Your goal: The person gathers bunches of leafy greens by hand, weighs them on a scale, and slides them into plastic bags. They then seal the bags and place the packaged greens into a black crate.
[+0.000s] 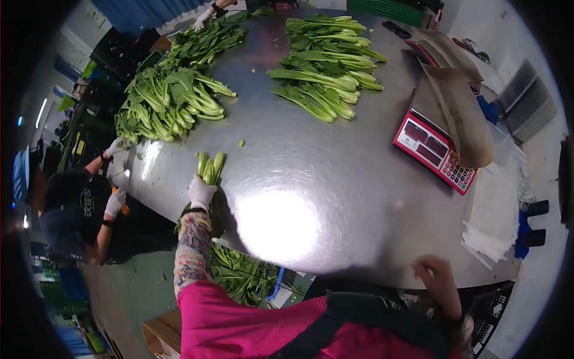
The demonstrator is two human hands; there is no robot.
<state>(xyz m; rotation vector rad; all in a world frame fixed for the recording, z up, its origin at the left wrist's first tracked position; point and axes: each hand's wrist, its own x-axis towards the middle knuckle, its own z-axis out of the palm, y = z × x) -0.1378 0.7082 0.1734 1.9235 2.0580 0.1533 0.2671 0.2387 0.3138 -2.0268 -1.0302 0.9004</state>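
My left hand (202,192), in a white glove, is closed around a bunch of leafy greens (210,167) at the left edge of the steel table. The pale cut stalks point away from me, and the leaves hang back under my forearm, partly hidden. My right hand (435,272), bare and slightly blurred, hovers by the near right edge of the table. Its fingers are loosely curved and apart, with nothing visible in them. Beyond my left hand lies a large heap of leafy greens (173,102). Several bunches (329,69) lie in a row at the far middle.
A red scale (433,146) stands at the right, with a curved brown tray (460,119) on it. Clear plastic bags (493,209) lie nearby. Below the table's edge, a crate (278,284) holds loose greens. A co-worker (78,206) stands left; another gloved hand (203,19) reaches the heap.
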